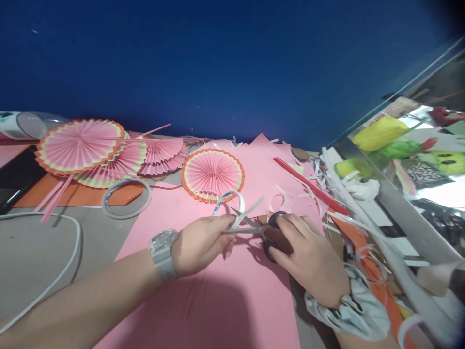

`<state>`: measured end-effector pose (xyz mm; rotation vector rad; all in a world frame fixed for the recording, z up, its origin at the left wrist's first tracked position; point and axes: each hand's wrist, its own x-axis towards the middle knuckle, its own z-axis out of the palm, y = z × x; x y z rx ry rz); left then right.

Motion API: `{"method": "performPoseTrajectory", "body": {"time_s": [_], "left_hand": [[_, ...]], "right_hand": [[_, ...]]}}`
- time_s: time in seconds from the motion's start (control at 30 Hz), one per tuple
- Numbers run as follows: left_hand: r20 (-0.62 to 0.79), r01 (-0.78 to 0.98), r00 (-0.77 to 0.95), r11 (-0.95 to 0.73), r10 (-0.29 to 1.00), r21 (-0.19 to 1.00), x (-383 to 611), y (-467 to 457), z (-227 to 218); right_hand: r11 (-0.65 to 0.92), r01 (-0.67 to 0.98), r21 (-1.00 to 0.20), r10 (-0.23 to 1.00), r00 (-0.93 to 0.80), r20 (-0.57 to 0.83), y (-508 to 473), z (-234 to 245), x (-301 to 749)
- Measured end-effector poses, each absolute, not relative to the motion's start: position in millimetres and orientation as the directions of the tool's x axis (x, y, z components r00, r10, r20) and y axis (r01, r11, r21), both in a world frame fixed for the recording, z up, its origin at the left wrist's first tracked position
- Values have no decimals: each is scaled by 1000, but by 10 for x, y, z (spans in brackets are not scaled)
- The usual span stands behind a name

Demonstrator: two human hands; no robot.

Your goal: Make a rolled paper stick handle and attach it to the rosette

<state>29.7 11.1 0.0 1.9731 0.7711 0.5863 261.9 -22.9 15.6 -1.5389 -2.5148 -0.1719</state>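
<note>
My right hand [305,254] is closed round the black handles of a pair of scissors [254,228], blades open and pointing left. My left hand [201,242], with a clear watch [163,252] on the wrist, pinches a thin white strip [243,215] between the blades. The strip runs back to a small roll of white tape [228,199]. Both hands hover over a large pink paper sheet [225,295] on the table.
Pink pleated paper fans [212,174] [80,145] lie at the back, beside a larger tape ring [125,198] and orange paper [76,194]. A white cable [69,257] loops at left. Paper strips and a red stick [308,186] clutter the right. A blue wall stands behind.
</note>
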Motion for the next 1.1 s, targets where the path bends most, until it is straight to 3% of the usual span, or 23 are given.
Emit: {"method": "performPoseTrajectory", "body": {"time_s": [0.17,0.4,0.6,0.8,1.1], "left_hand": [[98,287,682,-388,725,876,292,116,-21],[20,331,694,-344,720,879,308,121,3],[50,308,708,-372,704,875,320,133,-24],[54,316,707,-384,705,868,309,132,-14],[74,281,698,-368,713,886,299,140,-12]], "right_hand": [[501,866,12,838,-488,245,-224,170,2608],[451,890,-62,886,-438,150,-232,124,2638],[440,897,-37,897,-437,69,-246,131,2648],[468,884,15,880,-467,90,-246,154,2649],[444,895,-34,896,-443,45,-264,143,2658]]}}
